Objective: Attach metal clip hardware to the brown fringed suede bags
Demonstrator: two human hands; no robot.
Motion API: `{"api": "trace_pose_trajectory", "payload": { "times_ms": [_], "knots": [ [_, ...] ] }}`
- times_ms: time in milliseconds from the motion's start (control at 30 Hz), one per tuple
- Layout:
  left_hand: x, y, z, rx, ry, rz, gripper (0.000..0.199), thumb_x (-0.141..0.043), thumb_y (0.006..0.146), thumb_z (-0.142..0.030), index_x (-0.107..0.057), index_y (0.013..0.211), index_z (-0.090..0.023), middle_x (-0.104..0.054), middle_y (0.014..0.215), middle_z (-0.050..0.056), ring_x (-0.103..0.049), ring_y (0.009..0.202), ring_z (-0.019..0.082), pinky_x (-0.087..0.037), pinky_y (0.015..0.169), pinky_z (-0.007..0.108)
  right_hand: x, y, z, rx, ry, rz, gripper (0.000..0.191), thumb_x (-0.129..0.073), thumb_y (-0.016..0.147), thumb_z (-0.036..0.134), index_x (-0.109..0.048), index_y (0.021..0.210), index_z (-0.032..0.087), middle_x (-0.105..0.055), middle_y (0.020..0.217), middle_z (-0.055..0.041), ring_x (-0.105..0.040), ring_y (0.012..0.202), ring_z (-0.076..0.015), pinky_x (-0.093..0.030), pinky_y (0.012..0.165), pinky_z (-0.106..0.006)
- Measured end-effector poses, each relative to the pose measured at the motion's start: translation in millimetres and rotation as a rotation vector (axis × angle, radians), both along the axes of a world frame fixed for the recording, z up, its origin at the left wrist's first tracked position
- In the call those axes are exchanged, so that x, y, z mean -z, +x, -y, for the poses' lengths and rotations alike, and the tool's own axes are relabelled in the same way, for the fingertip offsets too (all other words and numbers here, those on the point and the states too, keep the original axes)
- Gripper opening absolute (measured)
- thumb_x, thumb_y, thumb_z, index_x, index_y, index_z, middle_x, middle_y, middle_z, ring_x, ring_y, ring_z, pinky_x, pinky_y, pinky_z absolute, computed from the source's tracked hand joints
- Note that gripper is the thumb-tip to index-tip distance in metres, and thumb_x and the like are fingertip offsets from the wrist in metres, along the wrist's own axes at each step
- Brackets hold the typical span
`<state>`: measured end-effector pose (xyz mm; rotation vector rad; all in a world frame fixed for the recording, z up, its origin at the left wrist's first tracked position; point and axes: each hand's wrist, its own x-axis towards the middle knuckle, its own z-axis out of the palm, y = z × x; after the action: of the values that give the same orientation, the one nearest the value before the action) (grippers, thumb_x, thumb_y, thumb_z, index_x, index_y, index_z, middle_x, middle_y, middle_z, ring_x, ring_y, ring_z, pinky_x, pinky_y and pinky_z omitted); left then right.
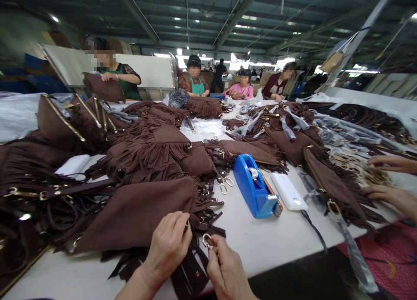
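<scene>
A brown fringed bag (140,209) lies on the table in front of me, its fringe at the right end. My left hand (169,245) is closed at the bag's lower right corner, pinching a small metal ring there that its fingers partly cover. Just to the right, my right hand (226,267) is closed around a metal snap hook (206,239), whose curved end shows above the thumb. Dark brown straps (190,269) hang between the two hands. The hook and the ring are apart.
A blue tape dispenser (250,187) and a white power bank (288,191) with a black cable stand to the right. Piled fringed bags (146,139) cover the left and middle. A co-worker's hands (391,196) are at the right edge. Several people work across the table.
</scene>
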<state>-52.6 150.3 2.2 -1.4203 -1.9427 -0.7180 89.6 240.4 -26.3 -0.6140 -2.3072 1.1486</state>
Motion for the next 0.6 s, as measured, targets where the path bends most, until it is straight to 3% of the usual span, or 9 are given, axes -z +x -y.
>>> {"api": "trace_pose_trajectory", "payload": {
  "times_ms": [267,467,600],
  "knots": [
    [9.2,8,1,-0.039,0.033,0.115,0.011,-0.045,0.088,-0.014,-0.056,0.086,-0.014,-0.058,0.08,0.005,-0.055,0.072,0.016,-0.047,0.069,0.028,1.2,-19,-3,-0.021,0.104,-0.058,0.025,-0.028,0.089,0.025,-0.052,0.094,0.019,-0.064,0.074,-0.0022,-0.06,0.057,-0.0161,-0.041,0.052,-0.025],
    [13.0,11,5,0.061,-0.013,0.204,0.012,-0.045,0.088,-0.014,-0.057,0.084,-0.015,-0.058,0.079,0.004,-0.054,0.074,0.015,-0.047,0.07,0.027,-11.5,-35,-4,0.055,0.461,-0.079,0.022,-0.028,0.086,0.015,-0.05,0.09,0.018,-0.064,0.069,-0.0036,-0.063,0.056,-0.0194,-0.042,0.048,-0.027],
    [16.2,9,7,0.143,-0.051,0.317,0.014,-0.044,0.089,-0.015,-0.058,0.087,-0.016,-0.059,0.081,0.003,-0.054,0.075,0.014,-0.047,0.07,0.026,-7.2,-44,-6,0.102,0.646,-0.042,0.021,-0.026,0.086,0.012,-0.045,0.085,0.02,-0.059,0.064,-0.0022,-0.059,0.049,-0.019,-0.039,0.044,-0.027]
  ]
}}
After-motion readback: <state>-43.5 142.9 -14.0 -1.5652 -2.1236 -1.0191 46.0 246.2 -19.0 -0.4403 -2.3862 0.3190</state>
